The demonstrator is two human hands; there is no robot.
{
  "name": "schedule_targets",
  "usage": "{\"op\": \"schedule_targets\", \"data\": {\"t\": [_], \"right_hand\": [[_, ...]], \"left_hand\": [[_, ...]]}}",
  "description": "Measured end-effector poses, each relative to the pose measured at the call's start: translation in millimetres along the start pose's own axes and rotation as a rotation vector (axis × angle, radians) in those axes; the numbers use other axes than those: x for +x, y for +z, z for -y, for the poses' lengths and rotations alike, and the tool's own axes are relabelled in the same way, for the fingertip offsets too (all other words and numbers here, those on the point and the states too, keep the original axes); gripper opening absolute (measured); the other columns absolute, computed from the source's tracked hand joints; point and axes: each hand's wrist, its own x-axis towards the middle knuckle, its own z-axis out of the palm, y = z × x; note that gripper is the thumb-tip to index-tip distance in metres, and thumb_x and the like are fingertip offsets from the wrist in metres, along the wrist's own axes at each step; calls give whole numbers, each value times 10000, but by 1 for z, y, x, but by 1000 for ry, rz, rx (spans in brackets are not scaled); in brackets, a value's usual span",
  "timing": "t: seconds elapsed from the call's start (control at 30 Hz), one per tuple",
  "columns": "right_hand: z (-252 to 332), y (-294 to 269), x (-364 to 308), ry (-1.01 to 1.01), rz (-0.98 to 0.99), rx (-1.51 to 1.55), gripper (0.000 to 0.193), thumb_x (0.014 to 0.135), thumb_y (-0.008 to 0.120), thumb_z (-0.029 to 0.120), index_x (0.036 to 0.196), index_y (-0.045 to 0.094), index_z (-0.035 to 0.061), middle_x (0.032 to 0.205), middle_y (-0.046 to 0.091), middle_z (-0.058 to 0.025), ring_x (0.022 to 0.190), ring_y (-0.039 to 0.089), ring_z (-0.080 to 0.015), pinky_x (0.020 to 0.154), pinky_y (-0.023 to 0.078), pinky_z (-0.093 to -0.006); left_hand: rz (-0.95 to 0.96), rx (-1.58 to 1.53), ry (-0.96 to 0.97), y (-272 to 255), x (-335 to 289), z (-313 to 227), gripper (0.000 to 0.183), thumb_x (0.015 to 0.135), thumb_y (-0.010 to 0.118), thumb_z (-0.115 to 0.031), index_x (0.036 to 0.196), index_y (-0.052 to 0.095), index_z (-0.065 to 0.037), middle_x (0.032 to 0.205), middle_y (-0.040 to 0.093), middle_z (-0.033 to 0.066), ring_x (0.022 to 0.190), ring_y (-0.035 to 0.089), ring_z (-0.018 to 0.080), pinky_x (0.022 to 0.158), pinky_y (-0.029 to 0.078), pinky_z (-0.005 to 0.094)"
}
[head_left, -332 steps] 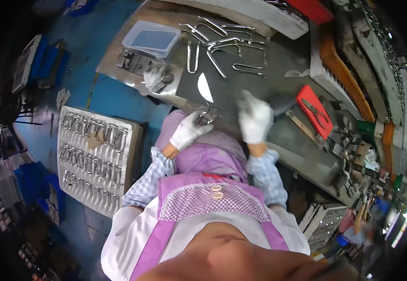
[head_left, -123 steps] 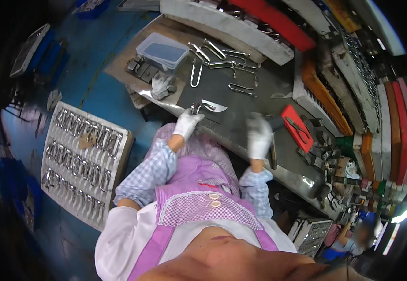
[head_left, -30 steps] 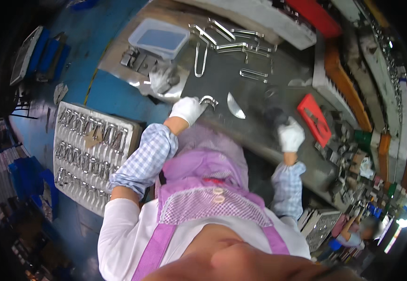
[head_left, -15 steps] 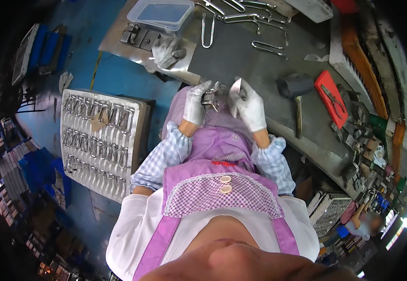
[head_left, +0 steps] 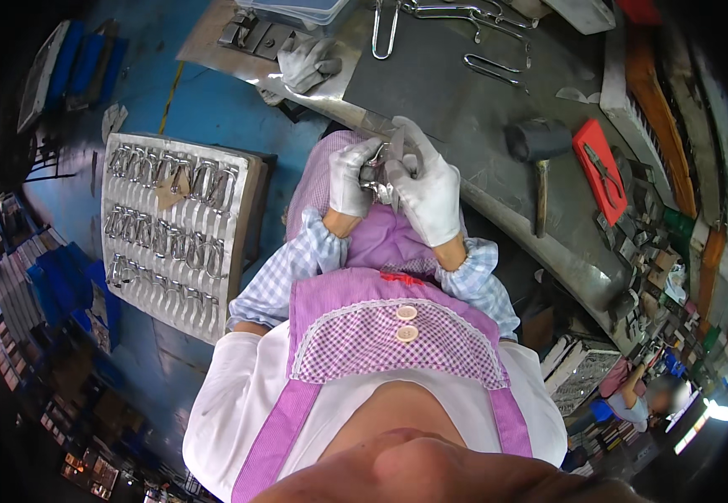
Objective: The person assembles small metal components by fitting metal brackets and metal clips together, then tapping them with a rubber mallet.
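Both gloved hands meet just in front of the near edge of the metal workbench (head_left: 464,92), over the person's lap. The left hand (head_left: 349,178) is curled around a small metal tool (head_left: 378,174), fingers pressed together on its lower part. The right hand (head_left: 427,189) is closed on the same tool from the other side, its fingers wrapped over the top so that most of the piece is hidden; only a bit of shiny steel shows between the two gloves. What kind of tool it is cannot be told for sure.

On the workbench, beyond the hands, lies a hammer (head_left: 538,155) with a dark head and a handle pointing toward the bench's near edge. Just right of the hammer sits a red tray (head_left: 592,151) with a pair of pliers (head_left: 605,168) on it. Farther back on the bench lie several long steel loops (head_left: 385,25), and at the bench's far left corner rests a spare white glove (head_left: 309,63) beside a clear plastic box (head_left: 297,8).

Left of the bench, lower down on the blue floor (head_left: 204,101), stands a flat rack (head_left: 175,230) filled with rows of similar metal pieces. The person wears a purple checked apron (head_left: 389,335) over a white shirt with blue checked sleeves.
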Motion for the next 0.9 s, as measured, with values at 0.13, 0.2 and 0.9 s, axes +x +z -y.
{"op": "schedule_targets", "data": {"t": [0.13,0.2,0.9], "right_hand": [[7,0,2,67,185,-17,449,814,637,97,1262,608,112,631,623,-104,538,628,-134,547,509,-298],[9,10,-3,67,185,66,478,818,613,53,1294,590,102,670,611,-42,581,559,-63,551,467,-246],[-79,-23,147,-420,-66,-1101,393,903,580,197,1284,603,102,1303,566,-183,1179,542,-355,982,427,-434]], "left_hand": [[-51,-366,-210,1,-4,13,223,898,596,-147,927,699,49,758,653,39,677,593,84,571,455,245],[-124,-499,-254,-4,-4,15,221,896,608,-147,927,700,52,748,652,41,654,589,82,558,449,234],[-727,739,-908,-621,-279,123,399,913,661,-264,1221,637,-11,1028,713,113,890,657,156,798,501,299]]}}
